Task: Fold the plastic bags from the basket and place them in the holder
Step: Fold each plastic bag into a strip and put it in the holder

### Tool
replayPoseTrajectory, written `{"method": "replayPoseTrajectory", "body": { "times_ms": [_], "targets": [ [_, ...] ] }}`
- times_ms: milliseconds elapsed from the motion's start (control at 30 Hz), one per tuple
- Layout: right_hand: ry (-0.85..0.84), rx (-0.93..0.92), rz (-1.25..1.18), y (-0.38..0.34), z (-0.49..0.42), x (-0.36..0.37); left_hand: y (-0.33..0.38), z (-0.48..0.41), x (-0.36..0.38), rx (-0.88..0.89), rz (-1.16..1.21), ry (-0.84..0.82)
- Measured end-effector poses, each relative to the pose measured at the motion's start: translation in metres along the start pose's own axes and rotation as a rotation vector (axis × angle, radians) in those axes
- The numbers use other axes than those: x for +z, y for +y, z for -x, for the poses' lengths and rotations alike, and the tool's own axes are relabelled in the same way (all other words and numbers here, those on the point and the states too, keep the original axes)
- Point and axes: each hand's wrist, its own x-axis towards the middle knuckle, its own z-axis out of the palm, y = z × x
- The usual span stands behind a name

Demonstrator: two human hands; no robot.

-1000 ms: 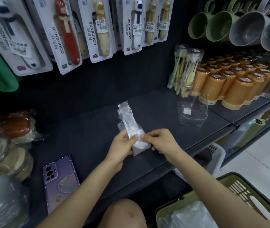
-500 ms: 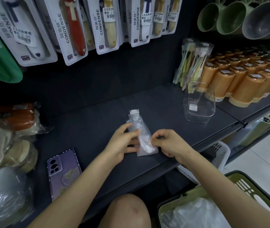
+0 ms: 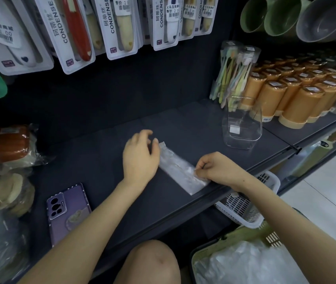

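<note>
Fingers of the right hand (image 3: 217, 168) pinch the near end of the folded plastic bag (image 3: 178, 170), flat on the dark shelf (image 3: 101, 160). Its long axis runs diagonally, far-left to near-right. The left hand (image 3: 140, 155) hovers alongside, fingers loosely spread, gripping nothing.

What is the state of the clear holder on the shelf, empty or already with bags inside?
Empty, as far as shown: the clear holder stands upright and only a small white label shows through its walls.
</note>
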Motion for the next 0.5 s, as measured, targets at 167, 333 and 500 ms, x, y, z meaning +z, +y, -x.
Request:
{"method": "replayPoseTrajectory", "body": {
  "times_ms": [167, 333, 500],
  "targets": [
    [-0.041, -0.032, 0.031, 0.010, -0.007, -0.013, -0.014, 0.012, 0.004, 0.594, -0.134, -0.366],
    [-0.050, -0.047, 0.052, 0.019, -0.013, -0.017, -0.012, 0.024, 0.010, 0.495, -0.248, -0.643],
    [0.005, -0.051, -0.037, 0.023, -0.007, -0.022, -0.016, 0.035, 0.014, 0.401, -0.317, -0.706]
  ]
}}
